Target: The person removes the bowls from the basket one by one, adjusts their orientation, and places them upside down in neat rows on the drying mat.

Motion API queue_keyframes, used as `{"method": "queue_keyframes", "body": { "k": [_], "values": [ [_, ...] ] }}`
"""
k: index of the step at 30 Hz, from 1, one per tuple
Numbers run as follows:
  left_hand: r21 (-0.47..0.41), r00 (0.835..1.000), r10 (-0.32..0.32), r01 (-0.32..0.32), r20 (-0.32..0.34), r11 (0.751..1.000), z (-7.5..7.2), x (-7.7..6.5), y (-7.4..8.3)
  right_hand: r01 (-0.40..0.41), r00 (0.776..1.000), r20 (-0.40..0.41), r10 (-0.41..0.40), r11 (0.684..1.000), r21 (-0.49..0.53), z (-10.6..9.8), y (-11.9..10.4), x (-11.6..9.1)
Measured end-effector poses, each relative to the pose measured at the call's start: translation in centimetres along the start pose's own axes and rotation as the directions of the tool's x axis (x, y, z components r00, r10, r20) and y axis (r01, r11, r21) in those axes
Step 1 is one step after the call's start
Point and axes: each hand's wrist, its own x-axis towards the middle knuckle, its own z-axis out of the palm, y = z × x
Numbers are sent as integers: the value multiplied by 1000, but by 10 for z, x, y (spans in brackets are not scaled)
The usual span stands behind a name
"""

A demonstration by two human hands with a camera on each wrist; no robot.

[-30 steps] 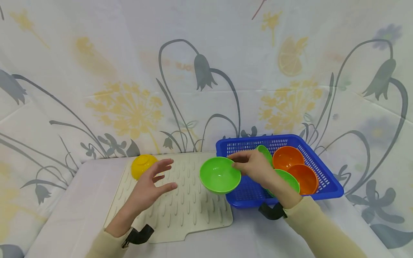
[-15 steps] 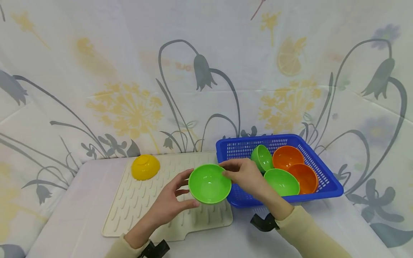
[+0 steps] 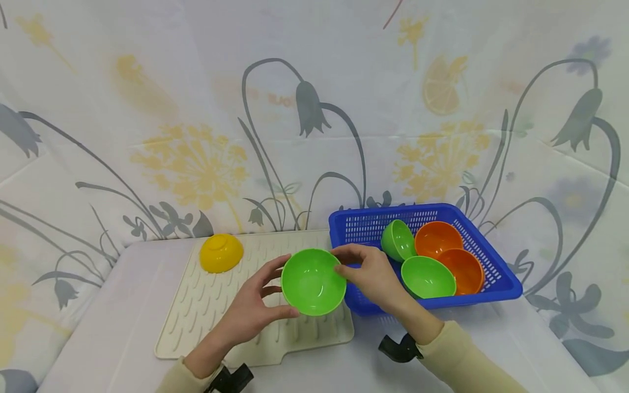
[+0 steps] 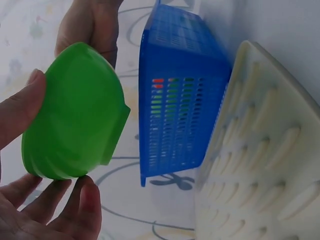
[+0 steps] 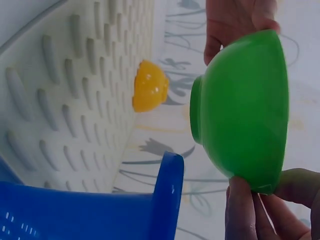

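Green bowl (image 3: 314,282) has shifted left, away from the blue basket (image 3: 366,232) — left hand (image 3: 251,312) now holds one side, right hand (image 3: 372,273) pinches the other. Steadier two-handed grip, I'd guess.

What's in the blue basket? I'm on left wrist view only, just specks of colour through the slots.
Observer: The basket has four bowls in it: two green bowls and two orange bowls.
Operator: OK. Anything on the mat?
Observer: Yes, a yellow bowl, upside down near the far left corner.
Operator: How does the right hand grip the held bowl? Mostly hidden from me.
Observer: Pinching the rim: thumb inside, fingers outside.
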Motion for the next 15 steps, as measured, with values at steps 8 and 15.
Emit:
{"method": "queue_keyframes", "body": {
  "k": [8, 15],
  "values": [
    [22, 1000, 26, -26, 18, 999, -4, -1, -2, 6, 1000, -3, -6, 1000, 27, 3, 1, -3],
    [-8, 1000, 23, -23, 11, 1000, -5, -3, -5, 17, 1000, -21, -15, 998, 64, 6, 4, -6]
  ]
}}
